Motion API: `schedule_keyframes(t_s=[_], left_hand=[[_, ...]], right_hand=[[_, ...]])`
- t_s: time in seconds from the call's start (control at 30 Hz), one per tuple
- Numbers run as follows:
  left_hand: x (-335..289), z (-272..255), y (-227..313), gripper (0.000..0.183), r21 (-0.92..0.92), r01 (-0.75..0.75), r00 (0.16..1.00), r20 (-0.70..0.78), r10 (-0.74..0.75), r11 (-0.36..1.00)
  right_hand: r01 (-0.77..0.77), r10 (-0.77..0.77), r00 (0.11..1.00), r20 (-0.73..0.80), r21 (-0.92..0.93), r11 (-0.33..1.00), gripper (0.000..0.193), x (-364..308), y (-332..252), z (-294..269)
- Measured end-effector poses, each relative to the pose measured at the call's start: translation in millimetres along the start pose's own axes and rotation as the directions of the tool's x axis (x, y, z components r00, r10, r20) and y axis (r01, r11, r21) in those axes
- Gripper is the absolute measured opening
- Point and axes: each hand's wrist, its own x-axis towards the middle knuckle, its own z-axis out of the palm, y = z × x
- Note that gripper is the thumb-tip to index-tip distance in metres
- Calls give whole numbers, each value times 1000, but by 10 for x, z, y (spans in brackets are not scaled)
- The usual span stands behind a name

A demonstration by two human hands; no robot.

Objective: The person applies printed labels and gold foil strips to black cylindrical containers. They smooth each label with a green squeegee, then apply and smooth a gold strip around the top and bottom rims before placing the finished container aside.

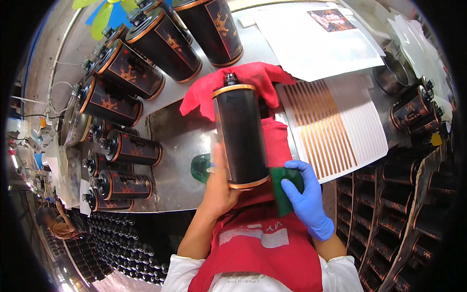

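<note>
A black cylindrical bottle with copper-coloured rims lies in front of me, its dark neck pointing away. Red cloth shows behind and beside it. My bare left hand is against the bottle's left side and lower rim, its fingers slightly blurred and partly hidden. In a blue glove, my right hand pinches a flat green sheet, like a flexible scraper, by the bottle's lower right edge. Another green, rounded piece rests on the metal table beside my left hand.
Several finished-looking black bottles stand at the left and far side. A sheet of copper strips lies to the right, below white papers. Racks of bottles fill the lower right. Another person is far left.
</note>
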Motion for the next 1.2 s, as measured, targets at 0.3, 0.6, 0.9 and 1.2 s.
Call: schedule_keyframes(t_s=[0.3,0.6,0.9,1.2], left_hand=[[138,30,526,93,696,-281,956,147,252,660],[-20,-49,-9,100,85,34,999,3,-35,996],[194,-89,331,102,486,-183,982,125,139,854],[-80,20,-6,100,-38,58,998,-22,-59,998]], right_hand=[[188,-189,982,10,-117,975,34,-69,-296,84],[-4,3,1000,-10,-166,986,33,31,-18,-50],[179,-166,983,82,-200,963,33,-31,-248,211],[129,-142,987,-77,-148,981,30,-28,-83,54]])
